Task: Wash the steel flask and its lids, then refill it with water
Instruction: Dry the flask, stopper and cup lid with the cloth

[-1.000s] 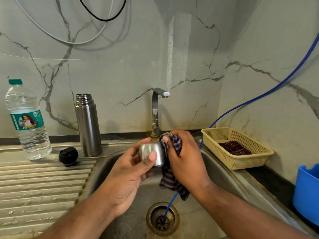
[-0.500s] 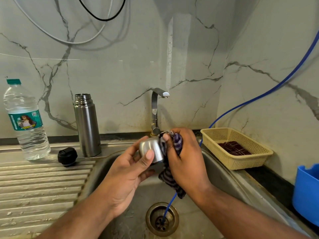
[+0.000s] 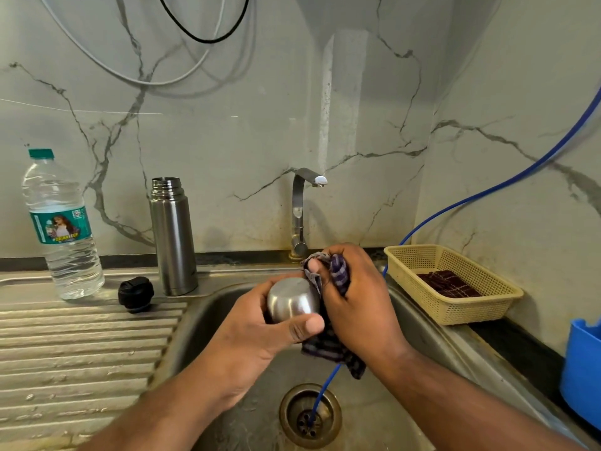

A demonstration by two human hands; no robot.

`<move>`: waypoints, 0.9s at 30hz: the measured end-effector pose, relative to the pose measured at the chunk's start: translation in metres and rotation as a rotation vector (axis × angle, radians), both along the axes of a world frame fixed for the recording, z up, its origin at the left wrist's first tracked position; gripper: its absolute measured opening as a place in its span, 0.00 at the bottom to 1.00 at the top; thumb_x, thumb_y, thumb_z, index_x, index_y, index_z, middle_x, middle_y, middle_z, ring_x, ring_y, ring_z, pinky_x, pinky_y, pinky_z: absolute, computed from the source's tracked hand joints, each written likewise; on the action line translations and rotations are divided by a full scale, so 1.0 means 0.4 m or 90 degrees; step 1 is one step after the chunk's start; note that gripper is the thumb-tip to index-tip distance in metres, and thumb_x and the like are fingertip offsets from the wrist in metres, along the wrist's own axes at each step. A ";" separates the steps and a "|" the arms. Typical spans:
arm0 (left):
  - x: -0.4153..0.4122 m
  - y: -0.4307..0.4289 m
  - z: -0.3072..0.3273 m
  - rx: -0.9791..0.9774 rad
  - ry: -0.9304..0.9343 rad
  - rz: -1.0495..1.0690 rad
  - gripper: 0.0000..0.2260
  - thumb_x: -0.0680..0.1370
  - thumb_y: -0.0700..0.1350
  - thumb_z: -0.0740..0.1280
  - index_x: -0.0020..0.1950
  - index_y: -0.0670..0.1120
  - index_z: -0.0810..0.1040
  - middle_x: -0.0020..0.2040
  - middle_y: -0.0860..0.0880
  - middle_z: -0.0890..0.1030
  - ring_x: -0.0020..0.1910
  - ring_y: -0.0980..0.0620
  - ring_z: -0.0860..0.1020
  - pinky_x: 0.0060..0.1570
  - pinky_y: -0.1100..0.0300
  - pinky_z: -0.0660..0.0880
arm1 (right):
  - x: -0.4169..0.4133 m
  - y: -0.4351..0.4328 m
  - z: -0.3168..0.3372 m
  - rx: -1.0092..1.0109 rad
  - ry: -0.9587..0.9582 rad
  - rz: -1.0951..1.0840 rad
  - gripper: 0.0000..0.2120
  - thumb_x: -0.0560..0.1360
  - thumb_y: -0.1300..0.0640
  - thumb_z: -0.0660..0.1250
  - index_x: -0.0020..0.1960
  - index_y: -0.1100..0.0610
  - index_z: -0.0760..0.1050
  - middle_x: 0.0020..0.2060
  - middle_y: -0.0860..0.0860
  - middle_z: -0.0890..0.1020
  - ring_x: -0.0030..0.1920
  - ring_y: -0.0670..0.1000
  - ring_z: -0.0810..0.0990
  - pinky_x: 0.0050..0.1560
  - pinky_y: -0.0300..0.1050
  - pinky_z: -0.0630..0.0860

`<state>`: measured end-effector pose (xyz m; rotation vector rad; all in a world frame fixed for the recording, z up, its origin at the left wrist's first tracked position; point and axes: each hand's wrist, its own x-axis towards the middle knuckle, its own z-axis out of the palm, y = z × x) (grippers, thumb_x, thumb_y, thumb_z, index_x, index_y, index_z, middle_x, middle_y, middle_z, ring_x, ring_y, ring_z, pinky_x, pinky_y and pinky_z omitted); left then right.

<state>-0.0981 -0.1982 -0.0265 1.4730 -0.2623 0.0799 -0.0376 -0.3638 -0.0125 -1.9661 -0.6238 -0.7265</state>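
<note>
Over the sink basin (image 3: 208, 307) my left hand (image 3: 257, 340) grips the steel cup lid (image 3: 291, 302), its closed end turned toward me. My right hand (image 3: 354, 301) holds a dark checked cloth (image 3: 328, 349) bunched against the lid's right side; its loose end hangs down. The open steel flask (image 3: 172, 236) stands upright on the sink ledge at the left. Its black inner stopper (image 3: 135, 293) lies on the ribbed drainboard beside it. A clear water bottle (image 3: 61, 229) with a green cap stands further left.
The tap (image 3: 300, 213) stands behind my hands with no water running. A blue tube (image 3: 487, 190) runs from the right wall down into the drain (image 3: 310, 415). A yellow basket (image 3: 455, 284) with a dark cloth sits at the right, a blue tub (image 3: 582, 369) beyond it.
The lid has tilted so that its rounded closed end faces me, and my left thumb now lies across its lower edge. The cloth has shifted slightly along the lid's side.
</note>
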 end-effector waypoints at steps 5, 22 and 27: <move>-0.011 0.006 0.024 0.330 -0.088 0.124 0.29 0.64 0.52 0.85 0.62 0.56 0.79 0.55 0.58 0.85 0.54 0.59 0.83 0.55 0.60 0.81 | -0.013 -0.033 0.048 0.074 -0.039 0.011 0.13 0.75 0.44 0.74 0.55 0.46 0.76 0.51 0.42 0.79 0.51 0.40 0.80 0.49 0.32 0.75; -0.028 0.034 0.050 0.455 -0.141 0.088 0.61 0.68 0.41 0.81 0.79 0.53 0.34 0.56 0.63 0.76 0.52 0.79 0.75 0.58 0.76 0.70 | -0.046 -0.015 0.043 -0.271 -0.181 0.328 0.19 0.74 0.46 0.76 0.63 0.50 0.82 0.65 0.46 0.77 0.68 0.53 0.71 0.64 0.50 0.73; -0.015 0.061 0.038 0.294 -0.001 0.039 0.61 0.65 0.37 0.83 0.78 0.69 0.42 0.61 0.57 0.80 0.59 0.63 0.81 0.63 0.62 0.77 | -0.024 -0.038 0.036 -0.292 0.003 0.351 0.25 0.78 0.39 0.65 0.73 0.44 0.72 0.70 0.40 0.69 0.74 0.48 0.64 0.73 0.46 0.67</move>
